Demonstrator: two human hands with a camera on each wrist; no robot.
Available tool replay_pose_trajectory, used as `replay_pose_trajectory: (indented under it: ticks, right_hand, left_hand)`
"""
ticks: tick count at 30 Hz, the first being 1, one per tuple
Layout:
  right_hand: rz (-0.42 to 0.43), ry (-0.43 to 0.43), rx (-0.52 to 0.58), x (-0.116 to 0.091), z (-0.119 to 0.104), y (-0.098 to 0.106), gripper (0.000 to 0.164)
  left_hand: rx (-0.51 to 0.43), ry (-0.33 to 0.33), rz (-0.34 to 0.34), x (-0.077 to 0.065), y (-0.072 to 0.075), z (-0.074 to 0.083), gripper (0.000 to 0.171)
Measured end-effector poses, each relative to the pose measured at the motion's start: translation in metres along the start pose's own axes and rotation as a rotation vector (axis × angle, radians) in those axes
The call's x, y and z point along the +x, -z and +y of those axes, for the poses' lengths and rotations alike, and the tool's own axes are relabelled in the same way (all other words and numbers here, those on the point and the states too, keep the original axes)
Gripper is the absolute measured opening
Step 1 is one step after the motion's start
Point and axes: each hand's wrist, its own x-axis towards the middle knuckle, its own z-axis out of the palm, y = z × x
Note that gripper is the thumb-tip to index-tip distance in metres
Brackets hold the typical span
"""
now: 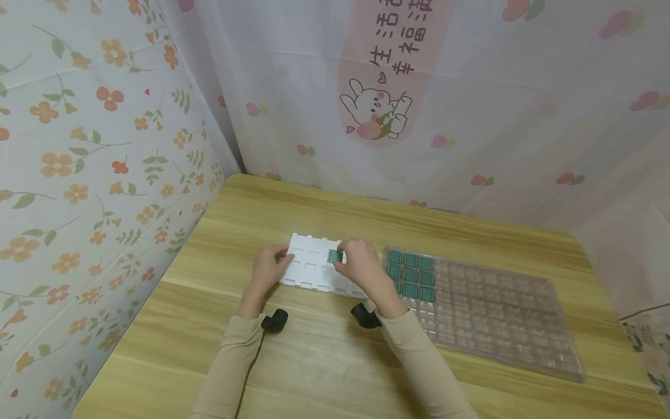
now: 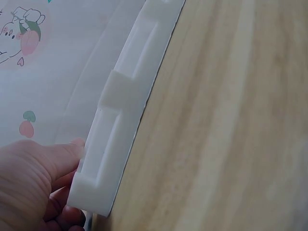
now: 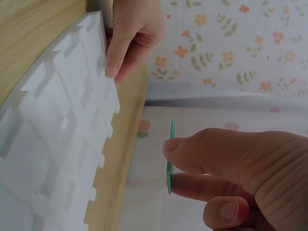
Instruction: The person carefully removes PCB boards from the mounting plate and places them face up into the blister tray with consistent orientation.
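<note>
A white plastic tray (image 1: pixel 305 272) with rows of shallow pockets lies on the wooden table. Its left edge is gripped by my left hand (image 1: pixel 268 269), thumb on the rim and fingers curled at the side, as the left wrist view shows. Over the tray, my right hand (image 1: pixel 361 265) pinches a small green circuit board (image 1: pixel 332 256) between thumb and fingers. In the right wrist view the board (image 3: pixel 169 182) appears edge-on, apart from the tray. The tray's right end is partly hidden behind the right hand.
Right of the white tray lies a large clear plastic tray (image 1: pixel 497 314) with many compartments. Several green circuit boards (image 1: pixel 410 274) sit in its left part. Black devices (image 1: pixel 274 321) are at both wrists. Printed curtains (image 1: pixel 293 93) hang behind the table and to its left.
</note>
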Motion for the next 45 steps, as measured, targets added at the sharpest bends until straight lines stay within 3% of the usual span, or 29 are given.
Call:
replay_pose_trajectory:
  ticks: [8, 17, 45]
  right_hand:
    - [-0.006, -0.032, 0.017, -0.009, 0.006, 0.004, 0.023]
    - [0.004, -0.02, 0.049, -0.021, 0.016, 0.007, 0.022]
    - [-0.012, -0.136, 0.074, -0.052, 0.04, 0.013, 0.023]
  left_hand:
    - [0.038, 0.095, -0.057, 0.001, 0.001, 0.006, 0.026]
    - [0.039, 0.078, -0.05, 0.001, 0.001, 0.007, 0.026]
    - [0.046, 0.084, -0.058, 0.001, 0.002, 0.008, 0.026]
